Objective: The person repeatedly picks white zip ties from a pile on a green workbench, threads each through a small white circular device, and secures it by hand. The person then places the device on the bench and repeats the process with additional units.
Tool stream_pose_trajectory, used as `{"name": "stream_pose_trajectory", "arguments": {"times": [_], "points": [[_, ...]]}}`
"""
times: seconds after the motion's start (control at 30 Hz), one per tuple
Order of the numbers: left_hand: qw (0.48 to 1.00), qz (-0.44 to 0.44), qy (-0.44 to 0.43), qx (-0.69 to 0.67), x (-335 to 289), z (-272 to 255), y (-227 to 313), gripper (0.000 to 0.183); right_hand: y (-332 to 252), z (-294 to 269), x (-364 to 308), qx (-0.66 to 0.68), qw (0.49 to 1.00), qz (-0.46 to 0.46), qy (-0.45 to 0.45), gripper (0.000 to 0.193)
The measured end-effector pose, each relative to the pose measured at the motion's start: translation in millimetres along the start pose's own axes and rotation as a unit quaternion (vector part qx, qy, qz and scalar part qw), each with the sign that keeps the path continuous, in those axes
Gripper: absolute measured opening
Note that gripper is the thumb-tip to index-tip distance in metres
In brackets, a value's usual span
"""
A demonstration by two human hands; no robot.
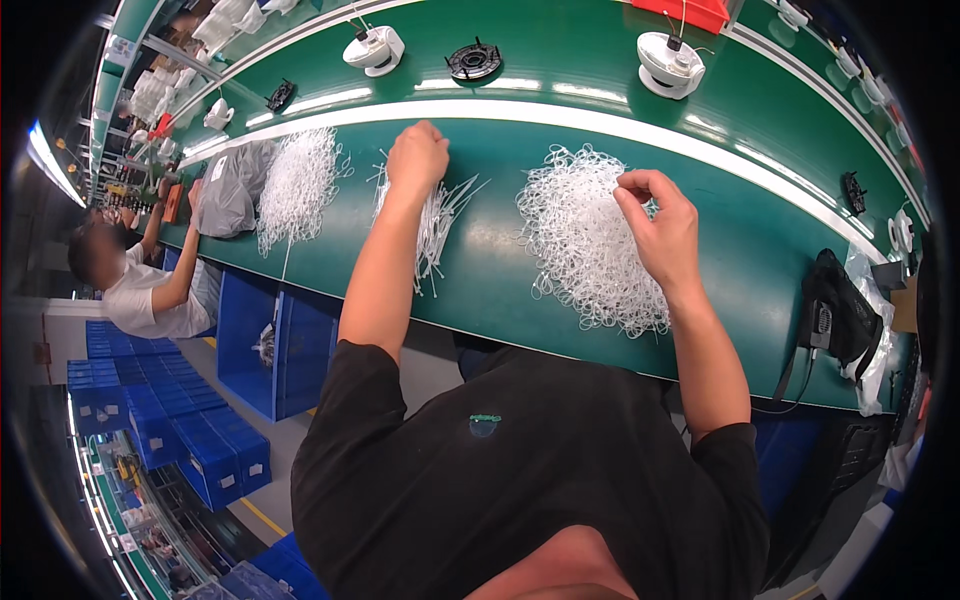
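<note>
Closest under the left hand lie loose straight white ties, many with their long axes slanting away and rightward; the right hand is well apart from them. The left fingers are curled; whether they grip one, I cannot tell. The right thumb and forefinger nearly meet above a heap of looped white ties, any hold unclear. Farther, left of the left hand, another looped heap sits on the green tabletop.

Green table: white looped ties and white straight ties along its near edge, grey bag toward its left end, black bag by its right end
</note>
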State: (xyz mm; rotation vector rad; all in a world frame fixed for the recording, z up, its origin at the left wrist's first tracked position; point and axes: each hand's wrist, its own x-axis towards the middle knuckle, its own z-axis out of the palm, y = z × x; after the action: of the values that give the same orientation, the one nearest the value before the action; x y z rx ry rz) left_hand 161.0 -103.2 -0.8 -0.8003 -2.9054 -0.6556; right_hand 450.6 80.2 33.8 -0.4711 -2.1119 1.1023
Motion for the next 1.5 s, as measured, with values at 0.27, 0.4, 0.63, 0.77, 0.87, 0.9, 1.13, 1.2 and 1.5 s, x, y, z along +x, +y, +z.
{"name": "stream_pose_trajectory", "arguments": {"times": [0.27, 0.4, 0.63, 0.77, 0.87, 0.9, 1.13, 1.2, 1.5], "points": [[0.991, -0.06, -0.082, 0.089, 5.6, 6.6, -3.1, 0.018, 6.8, -0.2, -5.2, -0.009, 1.0, 0.001, -0.008, 0.011], [0.991, -0.041, -0.078, 0.097, 11.7, 11.9, -8.0, 0.017, 4.6, 0.0, -5.1, -0.007, 1.0, -0.006, -0.02, 0.011], [0.994, -0.004, -0.085, 0.071, 8.3, 2.1, -0.1, 0.012, 3.3, -1.4, -7.7, -0.008, 0.999, -0.019, -0.034, 0.011], [0.993, 0.01, -0.086, 0.081, 14.4, 9.3, -3.0, 0.012, 2.7, -4.3, -9.6, -0.005, 0.999, -0.023, -0.035, 0.011], [0.998, 0.055, -0.034, 0.011, 14.6, 13.3, -3.2, 0.01, 1.5, -4.1, -10.6, -0.009, 0.999, -0.031, -0.033, 0.014], [0.995, 0.079, -0.008, -0.055, 9.7, 9.3, 4.0, 0.01, 1.3, -5.3, -11.2, -0.013, 0.999, -0.031, -0.026, 0.016], [0.735, 0.084, -0.218, -0.637, -60.9, -24.7, 108.3, 0.011, -20.3, 17.6, -6.6, 0.135, 0.991, -0.02, -0.011, 0.024], [0.672, 0.098, -0.27, -0.682, -76.1, -19.2, 123.5, 0.009, -23.3, 18.5, -8.4, 0.199, 0.979, 0.001, -0.036, 0.023], [0.589, 0.04, -0.298, -0.75, -96.7, -1.8, 149.7, 0.012, -1.9, -6.7, -9.6, 0.196, 0.981, 0.008, 0.005, 0.019]]}}
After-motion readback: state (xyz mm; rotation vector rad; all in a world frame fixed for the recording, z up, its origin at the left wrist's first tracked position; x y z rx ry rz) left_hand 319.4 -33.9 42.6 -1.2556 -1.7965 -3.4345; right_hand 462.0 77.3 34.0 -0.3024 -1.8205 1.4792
